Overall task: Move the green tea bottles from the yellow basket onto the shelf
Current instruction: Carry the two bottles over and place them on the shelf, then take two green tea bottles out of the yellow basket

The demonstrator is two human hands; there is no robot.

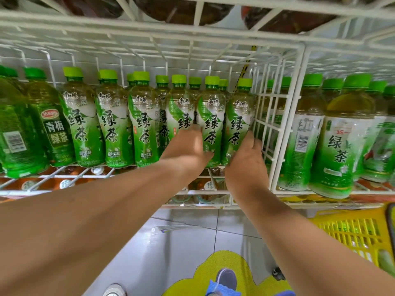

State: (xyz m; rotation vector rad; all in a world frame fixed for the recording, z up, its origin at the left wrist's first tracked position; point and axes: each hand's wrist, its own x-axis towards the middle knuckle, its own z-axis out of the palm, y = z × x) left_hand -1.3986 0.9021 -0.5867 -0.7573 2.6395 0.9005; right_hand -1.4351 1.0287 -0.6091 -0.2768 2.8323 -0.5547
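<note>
Several green tea bottles with light green caps stand in a row on the white wire shelf [12, 192]. My left hand [188, 148] is wrapped around the lower left side of one bottle [210, 116], its thumb across the front. My right hand [248, 154] holds the rightmost bottle [239, 116] from its right side, close to the wire divider [286, 116]. Both bottles stand upright in the row, touching each other. The yellow basket [352, 233] sits at the lower right, partly cut off by the frame's edge. Something green [386, 261] lies blurred inside it.
Darker green plum tea bottles [51, 124] fill the shelf's left end. Another brand of green tea [337, 146] stands right of the divider. An upper wire shelf [192, 30] hangs close overhead. Lower shelves hold more drinks. A yellow-green mat [224, 274] lies on the tiled floor.
</note>
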